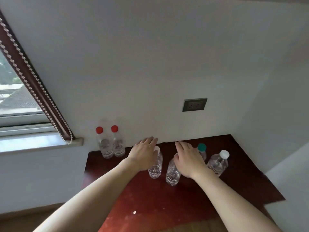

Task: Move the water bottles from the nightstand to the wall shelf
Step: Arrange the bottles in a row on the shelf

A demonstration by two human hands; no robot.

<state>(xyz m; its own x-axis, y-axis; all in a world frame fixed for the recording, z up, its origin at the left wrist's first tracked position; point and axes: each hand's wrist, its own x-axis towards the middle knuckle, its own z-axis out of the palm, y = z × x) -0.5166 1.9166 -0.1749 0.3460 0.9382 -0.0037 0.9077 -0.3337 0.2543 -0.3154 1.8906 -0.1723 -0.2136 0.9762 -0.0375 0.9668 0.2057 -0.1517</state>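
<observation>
Several clear water bottles stand on a dark red wooden top (242, 178). Two red-capped bottles (104, 144) (117, 143) stand side by side against the wall at the back left. My left hand (144, 153) hovers flat, fingers apart, over the top of a white-capped bottle (155, 166). My right hand (189, 158) is spread over another clear bottle (173, 173), hiding its cap. Behind my right hand a green-capped bottle (201, 149) shows, and a white-capped bottle (219, 162) stands at the right. Neither hand visibly grips a bottle. No wall shelf is in view.
A white wall rises right behind the wooden top, with a grey power socket (194, 104). A window (15, 97) with a dark frame and a bead chain (41, 101) is at the left, above a sill. A white surface (291, 190) borders the right side.
</observation>
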